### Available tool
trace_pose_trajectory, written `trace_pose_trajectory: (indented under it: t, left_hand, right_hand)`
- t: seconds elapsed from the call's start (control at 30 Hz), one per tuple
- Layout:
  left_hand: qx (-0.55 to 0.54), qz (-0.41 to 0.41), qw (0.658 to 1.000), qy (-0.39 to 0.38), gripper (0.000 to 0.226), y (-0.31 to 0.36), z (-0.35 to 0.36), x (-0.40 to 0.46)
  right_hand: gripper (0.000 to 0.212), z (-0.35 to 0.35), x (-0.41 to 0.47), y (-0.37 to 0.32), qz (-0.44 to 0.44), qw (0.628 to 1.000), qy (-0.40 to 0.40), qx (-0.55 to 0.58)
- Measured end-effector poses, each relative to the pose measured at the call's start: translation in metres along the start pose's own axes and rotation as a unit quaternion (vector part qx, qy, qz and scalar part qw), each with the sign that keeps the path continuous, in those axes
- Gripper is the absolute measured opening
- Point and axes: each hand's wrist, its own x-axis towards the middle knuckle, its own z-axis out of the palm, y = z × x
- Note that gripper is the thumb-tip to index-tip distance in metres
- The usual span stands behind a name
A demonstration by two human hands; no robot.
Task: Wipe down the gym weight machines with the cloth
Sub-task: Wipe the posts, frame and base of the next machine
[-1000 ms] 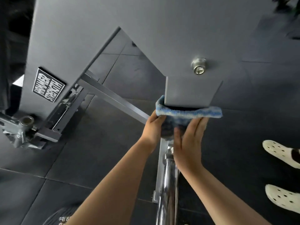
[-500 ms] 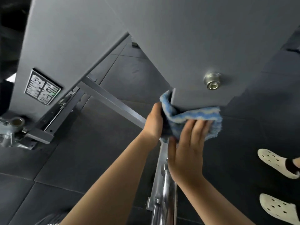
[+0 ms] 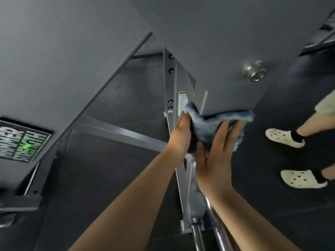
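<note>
At the lower end of the grey beam (image 3: 226, 51), near the centre of the view, a blue cloth (image 3: 213, 127) was wrapped against the beam's bottom edge. The left hand (image 3: 181, 136) lay at the cloth's 9 o'clock side, fingers straight and pressed flat on it. The right hand (image 3: 215, 156) pressed up from 6 o'clock, its fingers (image 3: 224, 131) straight and spread over the cloth, thumb pointing up beside it. Neither hand curled round the cloth; both were flat and open against it. A steel bolt (image 3: 254, 71) sat in the beam at 1 o'clock from the cloth. A blurred label (image 3: 21, 142) showed on the frame at 9 o'clock. Two white clogs (image 3: 284, 138) stood on the dark floor (image 3: 108, 178) at 3 o'clock. A chrome bar (image 3: 219, 230) ran below the wrists towards 6 o'clock.
</note>
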Motion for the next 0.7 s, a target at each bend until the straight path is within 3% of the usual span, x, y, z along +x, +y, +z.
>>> trace_pose_trajectory:
  t: [0.1,0.2,0.33,0.63,0.7]
  left_hand:
    - [0.028,0.022,0.999,-0.013,0.036,0.01,-0.002,0.003]
    - [0.05,-0.006,0.998,-0.024,0.04,0.0,-0.002,0.008]
    - [0.048,-0.05,0.998,-0.011,0.045,-0.035,-0.003,0.02]
    - [-0.066,-0.122,0.99,0.029,0.053,-0.101,0.0,0.025]
    - [-0.061,-0.146,0.987,0.036,0.055,-0.119,0.0,0.023]
  right_hand:
    - [0.061,0.001,0.011,-0.006,-0.016,0.999,0.049,-0.016]
    - [0.061,0.01,0.002,0.004,-0.007,0.995,0.041,-0.09]
    - [0.062,0.025,-0.026,0.022,0.006,0.988,-0.012,-0.154]
    - [0.06,0.025,-0.08,0.064,0.023,0.957,-0.165,-0.235]
    - [0.068,0.021,-0.083,0.067,0.024,0.95,-0.186,-0.249]
